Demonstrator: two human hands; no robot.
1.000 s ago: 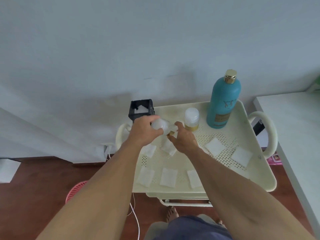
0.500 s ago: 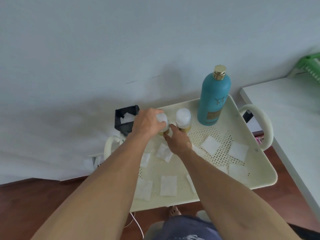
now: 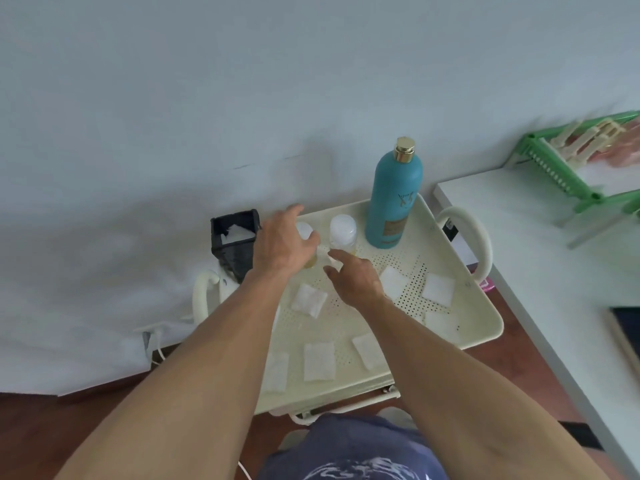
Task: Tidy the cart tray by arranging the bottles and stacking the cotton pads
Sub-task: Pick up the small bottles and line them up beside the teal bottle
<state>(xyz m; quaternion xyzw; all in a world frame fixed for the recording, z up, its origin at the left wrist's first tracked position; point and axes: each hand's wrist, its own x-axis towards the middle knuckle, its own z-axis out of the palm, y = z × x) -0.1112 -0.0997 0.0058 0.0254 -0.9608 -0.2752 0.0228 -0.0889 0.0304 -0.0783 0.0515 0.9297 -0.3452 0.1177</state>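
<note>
A cream perforated cart tray [image 3: 471, 336] holds a tall teal bottle [image 3: 393, 202] with a gold cap at its back edge. Two small clear bottles with white caps stand left of it: one [image 3: 343, 233] in full view, the other [image 3: 304, 233] partly behind my left hand [image 3: 282, 244]. That hand hovers over the small bottle with fingers spread, no longer gripping it. My right hand [image 3: 355, 278] is open just in front of the bottles, palm down. Several white square cotton pads lie scattered on the tray, such as one [image 3: 309, 300] in the middle and one [image 3: 439, 289] at the right.
A black holder with white pads inside [image 3: 235, 242] hangs at the tray's back left corner. A white table [image 3: 540, 271] stands to the right with a green rack [image 3: 568, 161] on it. The wall is close behind the cart; a white cable [image 3: 157, 344] runs down at the left.
My left hand has set the small bottle upright beside the other small bottle and let go, fingers now spread. My right hand has drawn back slightly. The camera has shifted left and up.
</note>
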